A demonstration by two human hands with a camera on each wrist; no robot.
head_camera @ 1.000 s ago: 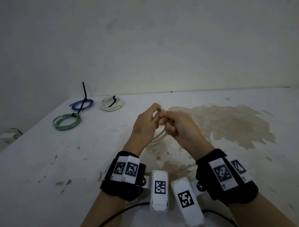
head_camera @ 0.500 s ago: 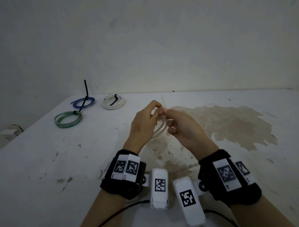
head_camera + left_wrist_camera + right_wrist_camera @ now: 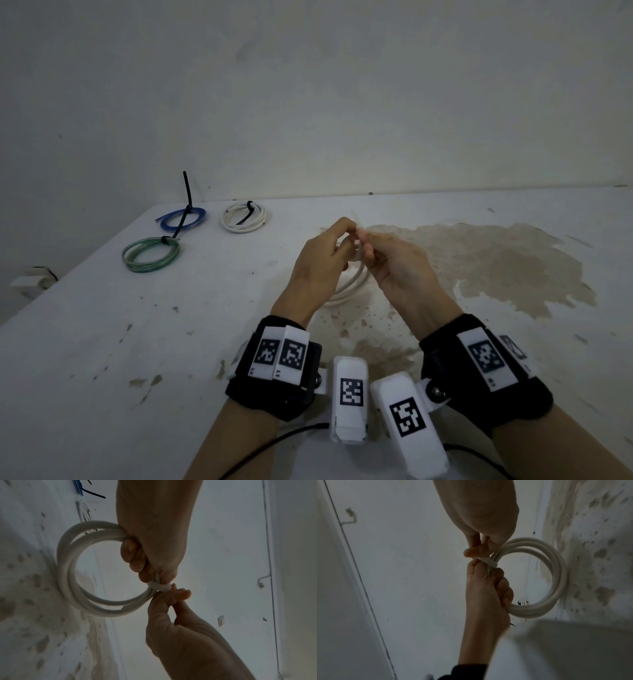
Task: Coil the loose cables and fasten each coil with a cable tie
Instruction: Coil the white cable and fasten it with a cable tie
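At the far left of the stained white counter point(image 3: 102, 342) lie three finished coils: a green translucent cable coil point(image 3: 150, 254), a blue cable coil point(image 3: 183, 219) with its black tie tail standing up, and a white cable coil with a black tie point(image 3: 244, 216). Nearer the middle, the left hand point(image 3: 320, 257) grips one side of a fourth thick white cable coil point(image 3: 72, 574), fingers curled round the bunched turns and holding it just above the counter. A pale white cable tie point(image 3: 158, 586) is wrapped round the bundle just beyond those fingers. The right hand point(image 3: 394, 263) pinches the tie's end between thumb and fingertip; its other fingers have loosened from the tighter curl of a second ago, and the hands have shifted little since then. That suggests the tie is being threaded or drawn snug, though the wrist views don't show whether the tail has passed through its head. If it locks, this fourth coil is done.
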